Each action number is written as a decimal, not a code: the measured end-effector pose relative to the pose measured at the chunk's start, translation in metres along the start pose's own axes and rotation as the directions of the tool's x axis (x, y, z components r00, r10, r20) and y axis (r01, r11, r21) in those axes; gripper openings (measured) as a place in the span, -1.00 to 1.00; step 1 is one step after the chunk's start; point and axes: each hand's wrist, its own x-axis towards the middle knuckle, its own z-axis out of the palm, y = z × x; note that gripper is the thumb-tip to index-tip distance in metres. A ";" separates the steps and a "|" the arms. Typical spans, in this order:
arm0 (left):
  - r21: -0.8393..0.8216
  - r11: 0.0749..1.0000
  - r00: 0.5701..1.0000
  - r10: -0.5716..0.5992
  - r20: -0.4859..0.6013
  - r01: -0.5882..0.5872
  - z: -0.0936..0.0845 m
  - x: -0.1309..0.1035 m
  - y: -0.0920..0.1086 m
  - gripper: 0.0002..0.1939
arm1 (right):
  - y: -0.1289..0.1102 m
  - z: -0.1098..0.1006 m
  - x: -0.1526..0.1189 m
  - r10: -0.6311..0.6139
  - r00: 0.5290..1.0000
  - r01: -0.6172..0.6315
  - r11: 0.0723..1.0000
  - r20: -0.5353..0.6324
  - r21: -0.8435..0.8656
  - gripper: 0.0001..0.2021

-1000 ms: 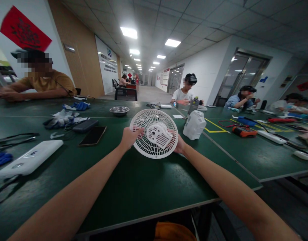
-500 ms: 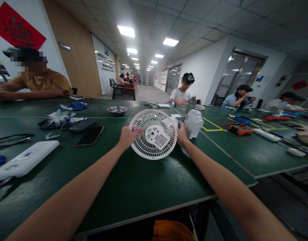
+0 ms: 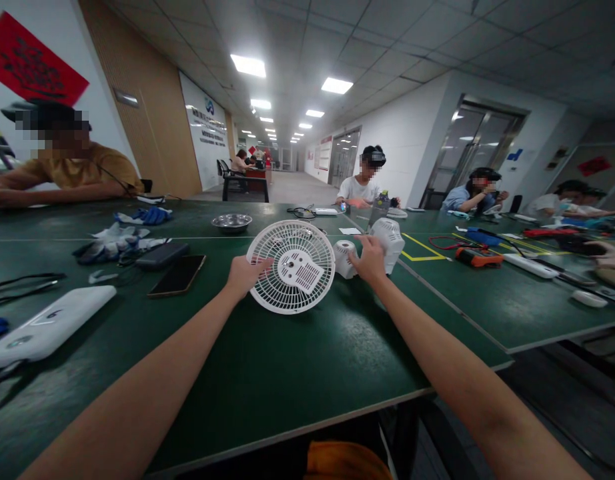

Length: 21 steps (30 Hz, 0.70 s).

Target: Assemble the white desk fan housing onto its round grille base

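Note:
My left hand (image 3: 246, 273) grips the left rim of a round white fan grille (image 3: 292, 267), which is held tilted above the green table with its slotted hub facing me. To the right of the grille, my right hand (image 3: 368, 259) has its fingers apart beside a small white vented part (image 3: 345, 259); whether the fingertips touch it is hard to tell. Just behind that hand stands a larger white vented housing (image 3: 390, 241), partly covered by the fingers.
A metal bowl (image 3: 231, 223), a dark phone (image 3: 177, 275), gloves (image 3: 118, 241) and a white device (image 3: 52, 327) lie left on the green table (image 3: 287, 373). Behind the housing stands a bottle (image 3: 380, 208). An orange meter (image 3: 479, 257) lies right. Several people sit around.
The grille has moved left with my left hand. My right hand has come off its right edge, and the small vented part now shows between them.

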 end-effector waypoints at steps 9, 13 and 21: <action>-0.012 0.995 0.993 -0.095 0.072 0.096 -0.008 0.006 -0.009 -0.69 | 0.054 -0.017 0.005 0.525 0.832 -0.517 0.851 -0.177 0.094 -0.11; -0.045 0.992 0.988 -0.115 0.103 0.120 -0.008 0.007 -0.010 -0.69 | 0.070 -0.003 0.001 0.610 0.791 -0.610 0.776 0.053 0.162 -0.01; -0.067 0.991 0.990 -0.106 0.096 0.113 -0.007 0.008 -0.012 -0.69 | 0.072 -0.002 0.001 0.640 0.761 -0.649 0.754 0.109 0.105 -0.04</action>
